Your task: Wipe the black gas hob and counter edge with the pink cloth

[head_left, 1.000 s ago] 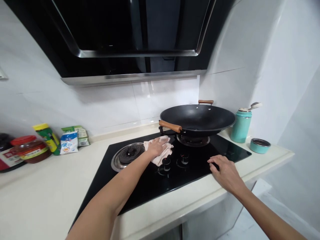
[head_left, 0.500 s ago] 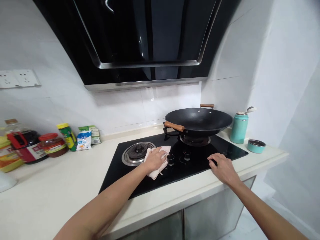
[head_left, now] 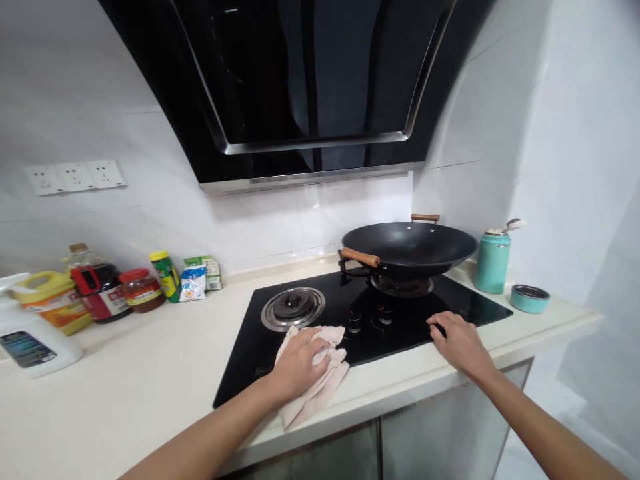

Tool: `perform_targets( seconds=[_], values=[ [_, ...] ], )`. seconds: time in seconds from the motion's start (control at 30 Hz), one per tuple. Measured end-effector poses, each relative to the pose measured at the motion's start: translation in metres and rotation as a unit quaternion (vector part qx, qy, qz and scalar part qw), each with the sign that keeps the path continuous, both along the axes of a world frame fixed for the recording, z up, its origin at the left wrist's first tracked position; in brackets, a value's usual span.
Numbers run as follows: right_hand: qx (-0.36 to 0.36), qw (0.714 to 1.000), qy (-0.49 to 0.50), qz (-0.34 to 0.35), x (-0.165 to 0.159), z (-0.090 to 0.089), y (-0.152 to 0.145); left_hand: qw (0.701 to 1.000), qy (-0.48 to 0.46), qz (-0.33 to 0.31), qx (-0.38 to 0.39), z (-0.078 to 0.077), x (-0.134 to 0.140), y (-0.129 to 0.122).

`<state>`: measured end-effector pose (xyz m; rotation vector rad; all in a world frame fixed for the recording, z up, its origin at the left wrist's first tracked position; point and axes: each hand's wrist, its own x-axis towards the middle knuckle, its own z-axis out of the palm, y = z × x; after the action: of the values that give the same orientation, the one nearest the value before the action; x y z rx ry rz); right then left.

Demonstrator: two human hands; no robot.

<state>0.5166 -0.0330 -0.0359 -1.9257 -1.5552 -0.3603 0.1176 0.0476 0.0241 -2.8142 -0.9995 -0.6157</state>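
Note:
My left hand (head_left: 300, 363) is closed over a pale pink cloth (head_left: 327, 390) and presses it on the front edge of the black glass gas stove (head_left: 245, 353). Part of the cloth hangs over onto the counter. The left burner (head_left: 293, 305) lies just behind it, and two control knobs (head_left: 354, 321) stand to its right. My right hand (head_left: 460, 343) rests at the stove's front right edge, fingers loosely bent and apart from the thumb, holding nothing. Behind it, a black wok (head_left: 410, 248) with wooden handles sits over the right burner.
A teal flask (head_left: 493, 262) and a small teal bowl-like lid (head_left: 530, 299) stand right of the stove. To the left are a white spray bottle (head_left: 37, 340), a yellow jug (head_left: 55, 300), a sauce jar (head_left: 143, 291) and seasoning packets (head_left: 194, 283). The range hood (head_left: 310, 157) hangs above.
My left hand has drawn the cloth toward me, from beside the left burner to the stove's front edge. The view has turned slightly left, bringing the spray bottle further in. My right hand stays put.

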Motion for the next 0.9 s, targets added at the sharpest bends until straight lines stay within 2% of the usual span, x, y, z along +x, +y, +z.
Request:
perform_targets(
  seconds=[0.17, 0.37, 0.47, 0.6, 0.7, 0.77, 0.87, 0.9],
  values=[
    [-0.003, 1.0, -0.009, -0.003, 0.001, -0.002, 0.0, 0.995, -0.048, -0.052, 0.073, -0.007, -0.026, -0.023],
    [-0.005, 1.0, -0.007, -0.002, 0.002, -0.002, 0.0, 0.987, -0.076, -0.083, 0.112, 0.003, -0.034, -0.039],
    [-0.005, 1.0, -0.006, 0.0, 0.002, -0.002, 0.0, 0.99, -0.106, -0.071, 0.065, 0.008, -0.037, -0.046],
    [-0.005, 1.0, -0.005, 0.003, 0.003, -0.002, 0.001, 0.977, -0.193, 0.007, -0.091, 0.018, -0.046, -0.054],
    [-0.006, 1.0, -0.006, 0.002, 0.003, -0.003, 0.001, 0.935, -0.268, 0.073, -0.222, 0.033, -0.053, -0.056],
    [-0.006, 1.0, -0.006, 0.0, 0.003, -0.003, 0.001, 0.889, -0.336, 0.102, -0.295, 0.047, -0.057, -0.053],
    [-0.007, 1.0, -0.007, -0.003, 0.003, -0.002, 0.002, 0.802, -0.436, 0.101, -0.396, 0.064, -0.055, -0.043],
    [-0.008, 1.0, -0.007, -0.004, 0.002, -0.002, 0.002, 0.787, -0.449, 0.091, -0.413, 0.068, -0.053, -0.038]
  ],
)
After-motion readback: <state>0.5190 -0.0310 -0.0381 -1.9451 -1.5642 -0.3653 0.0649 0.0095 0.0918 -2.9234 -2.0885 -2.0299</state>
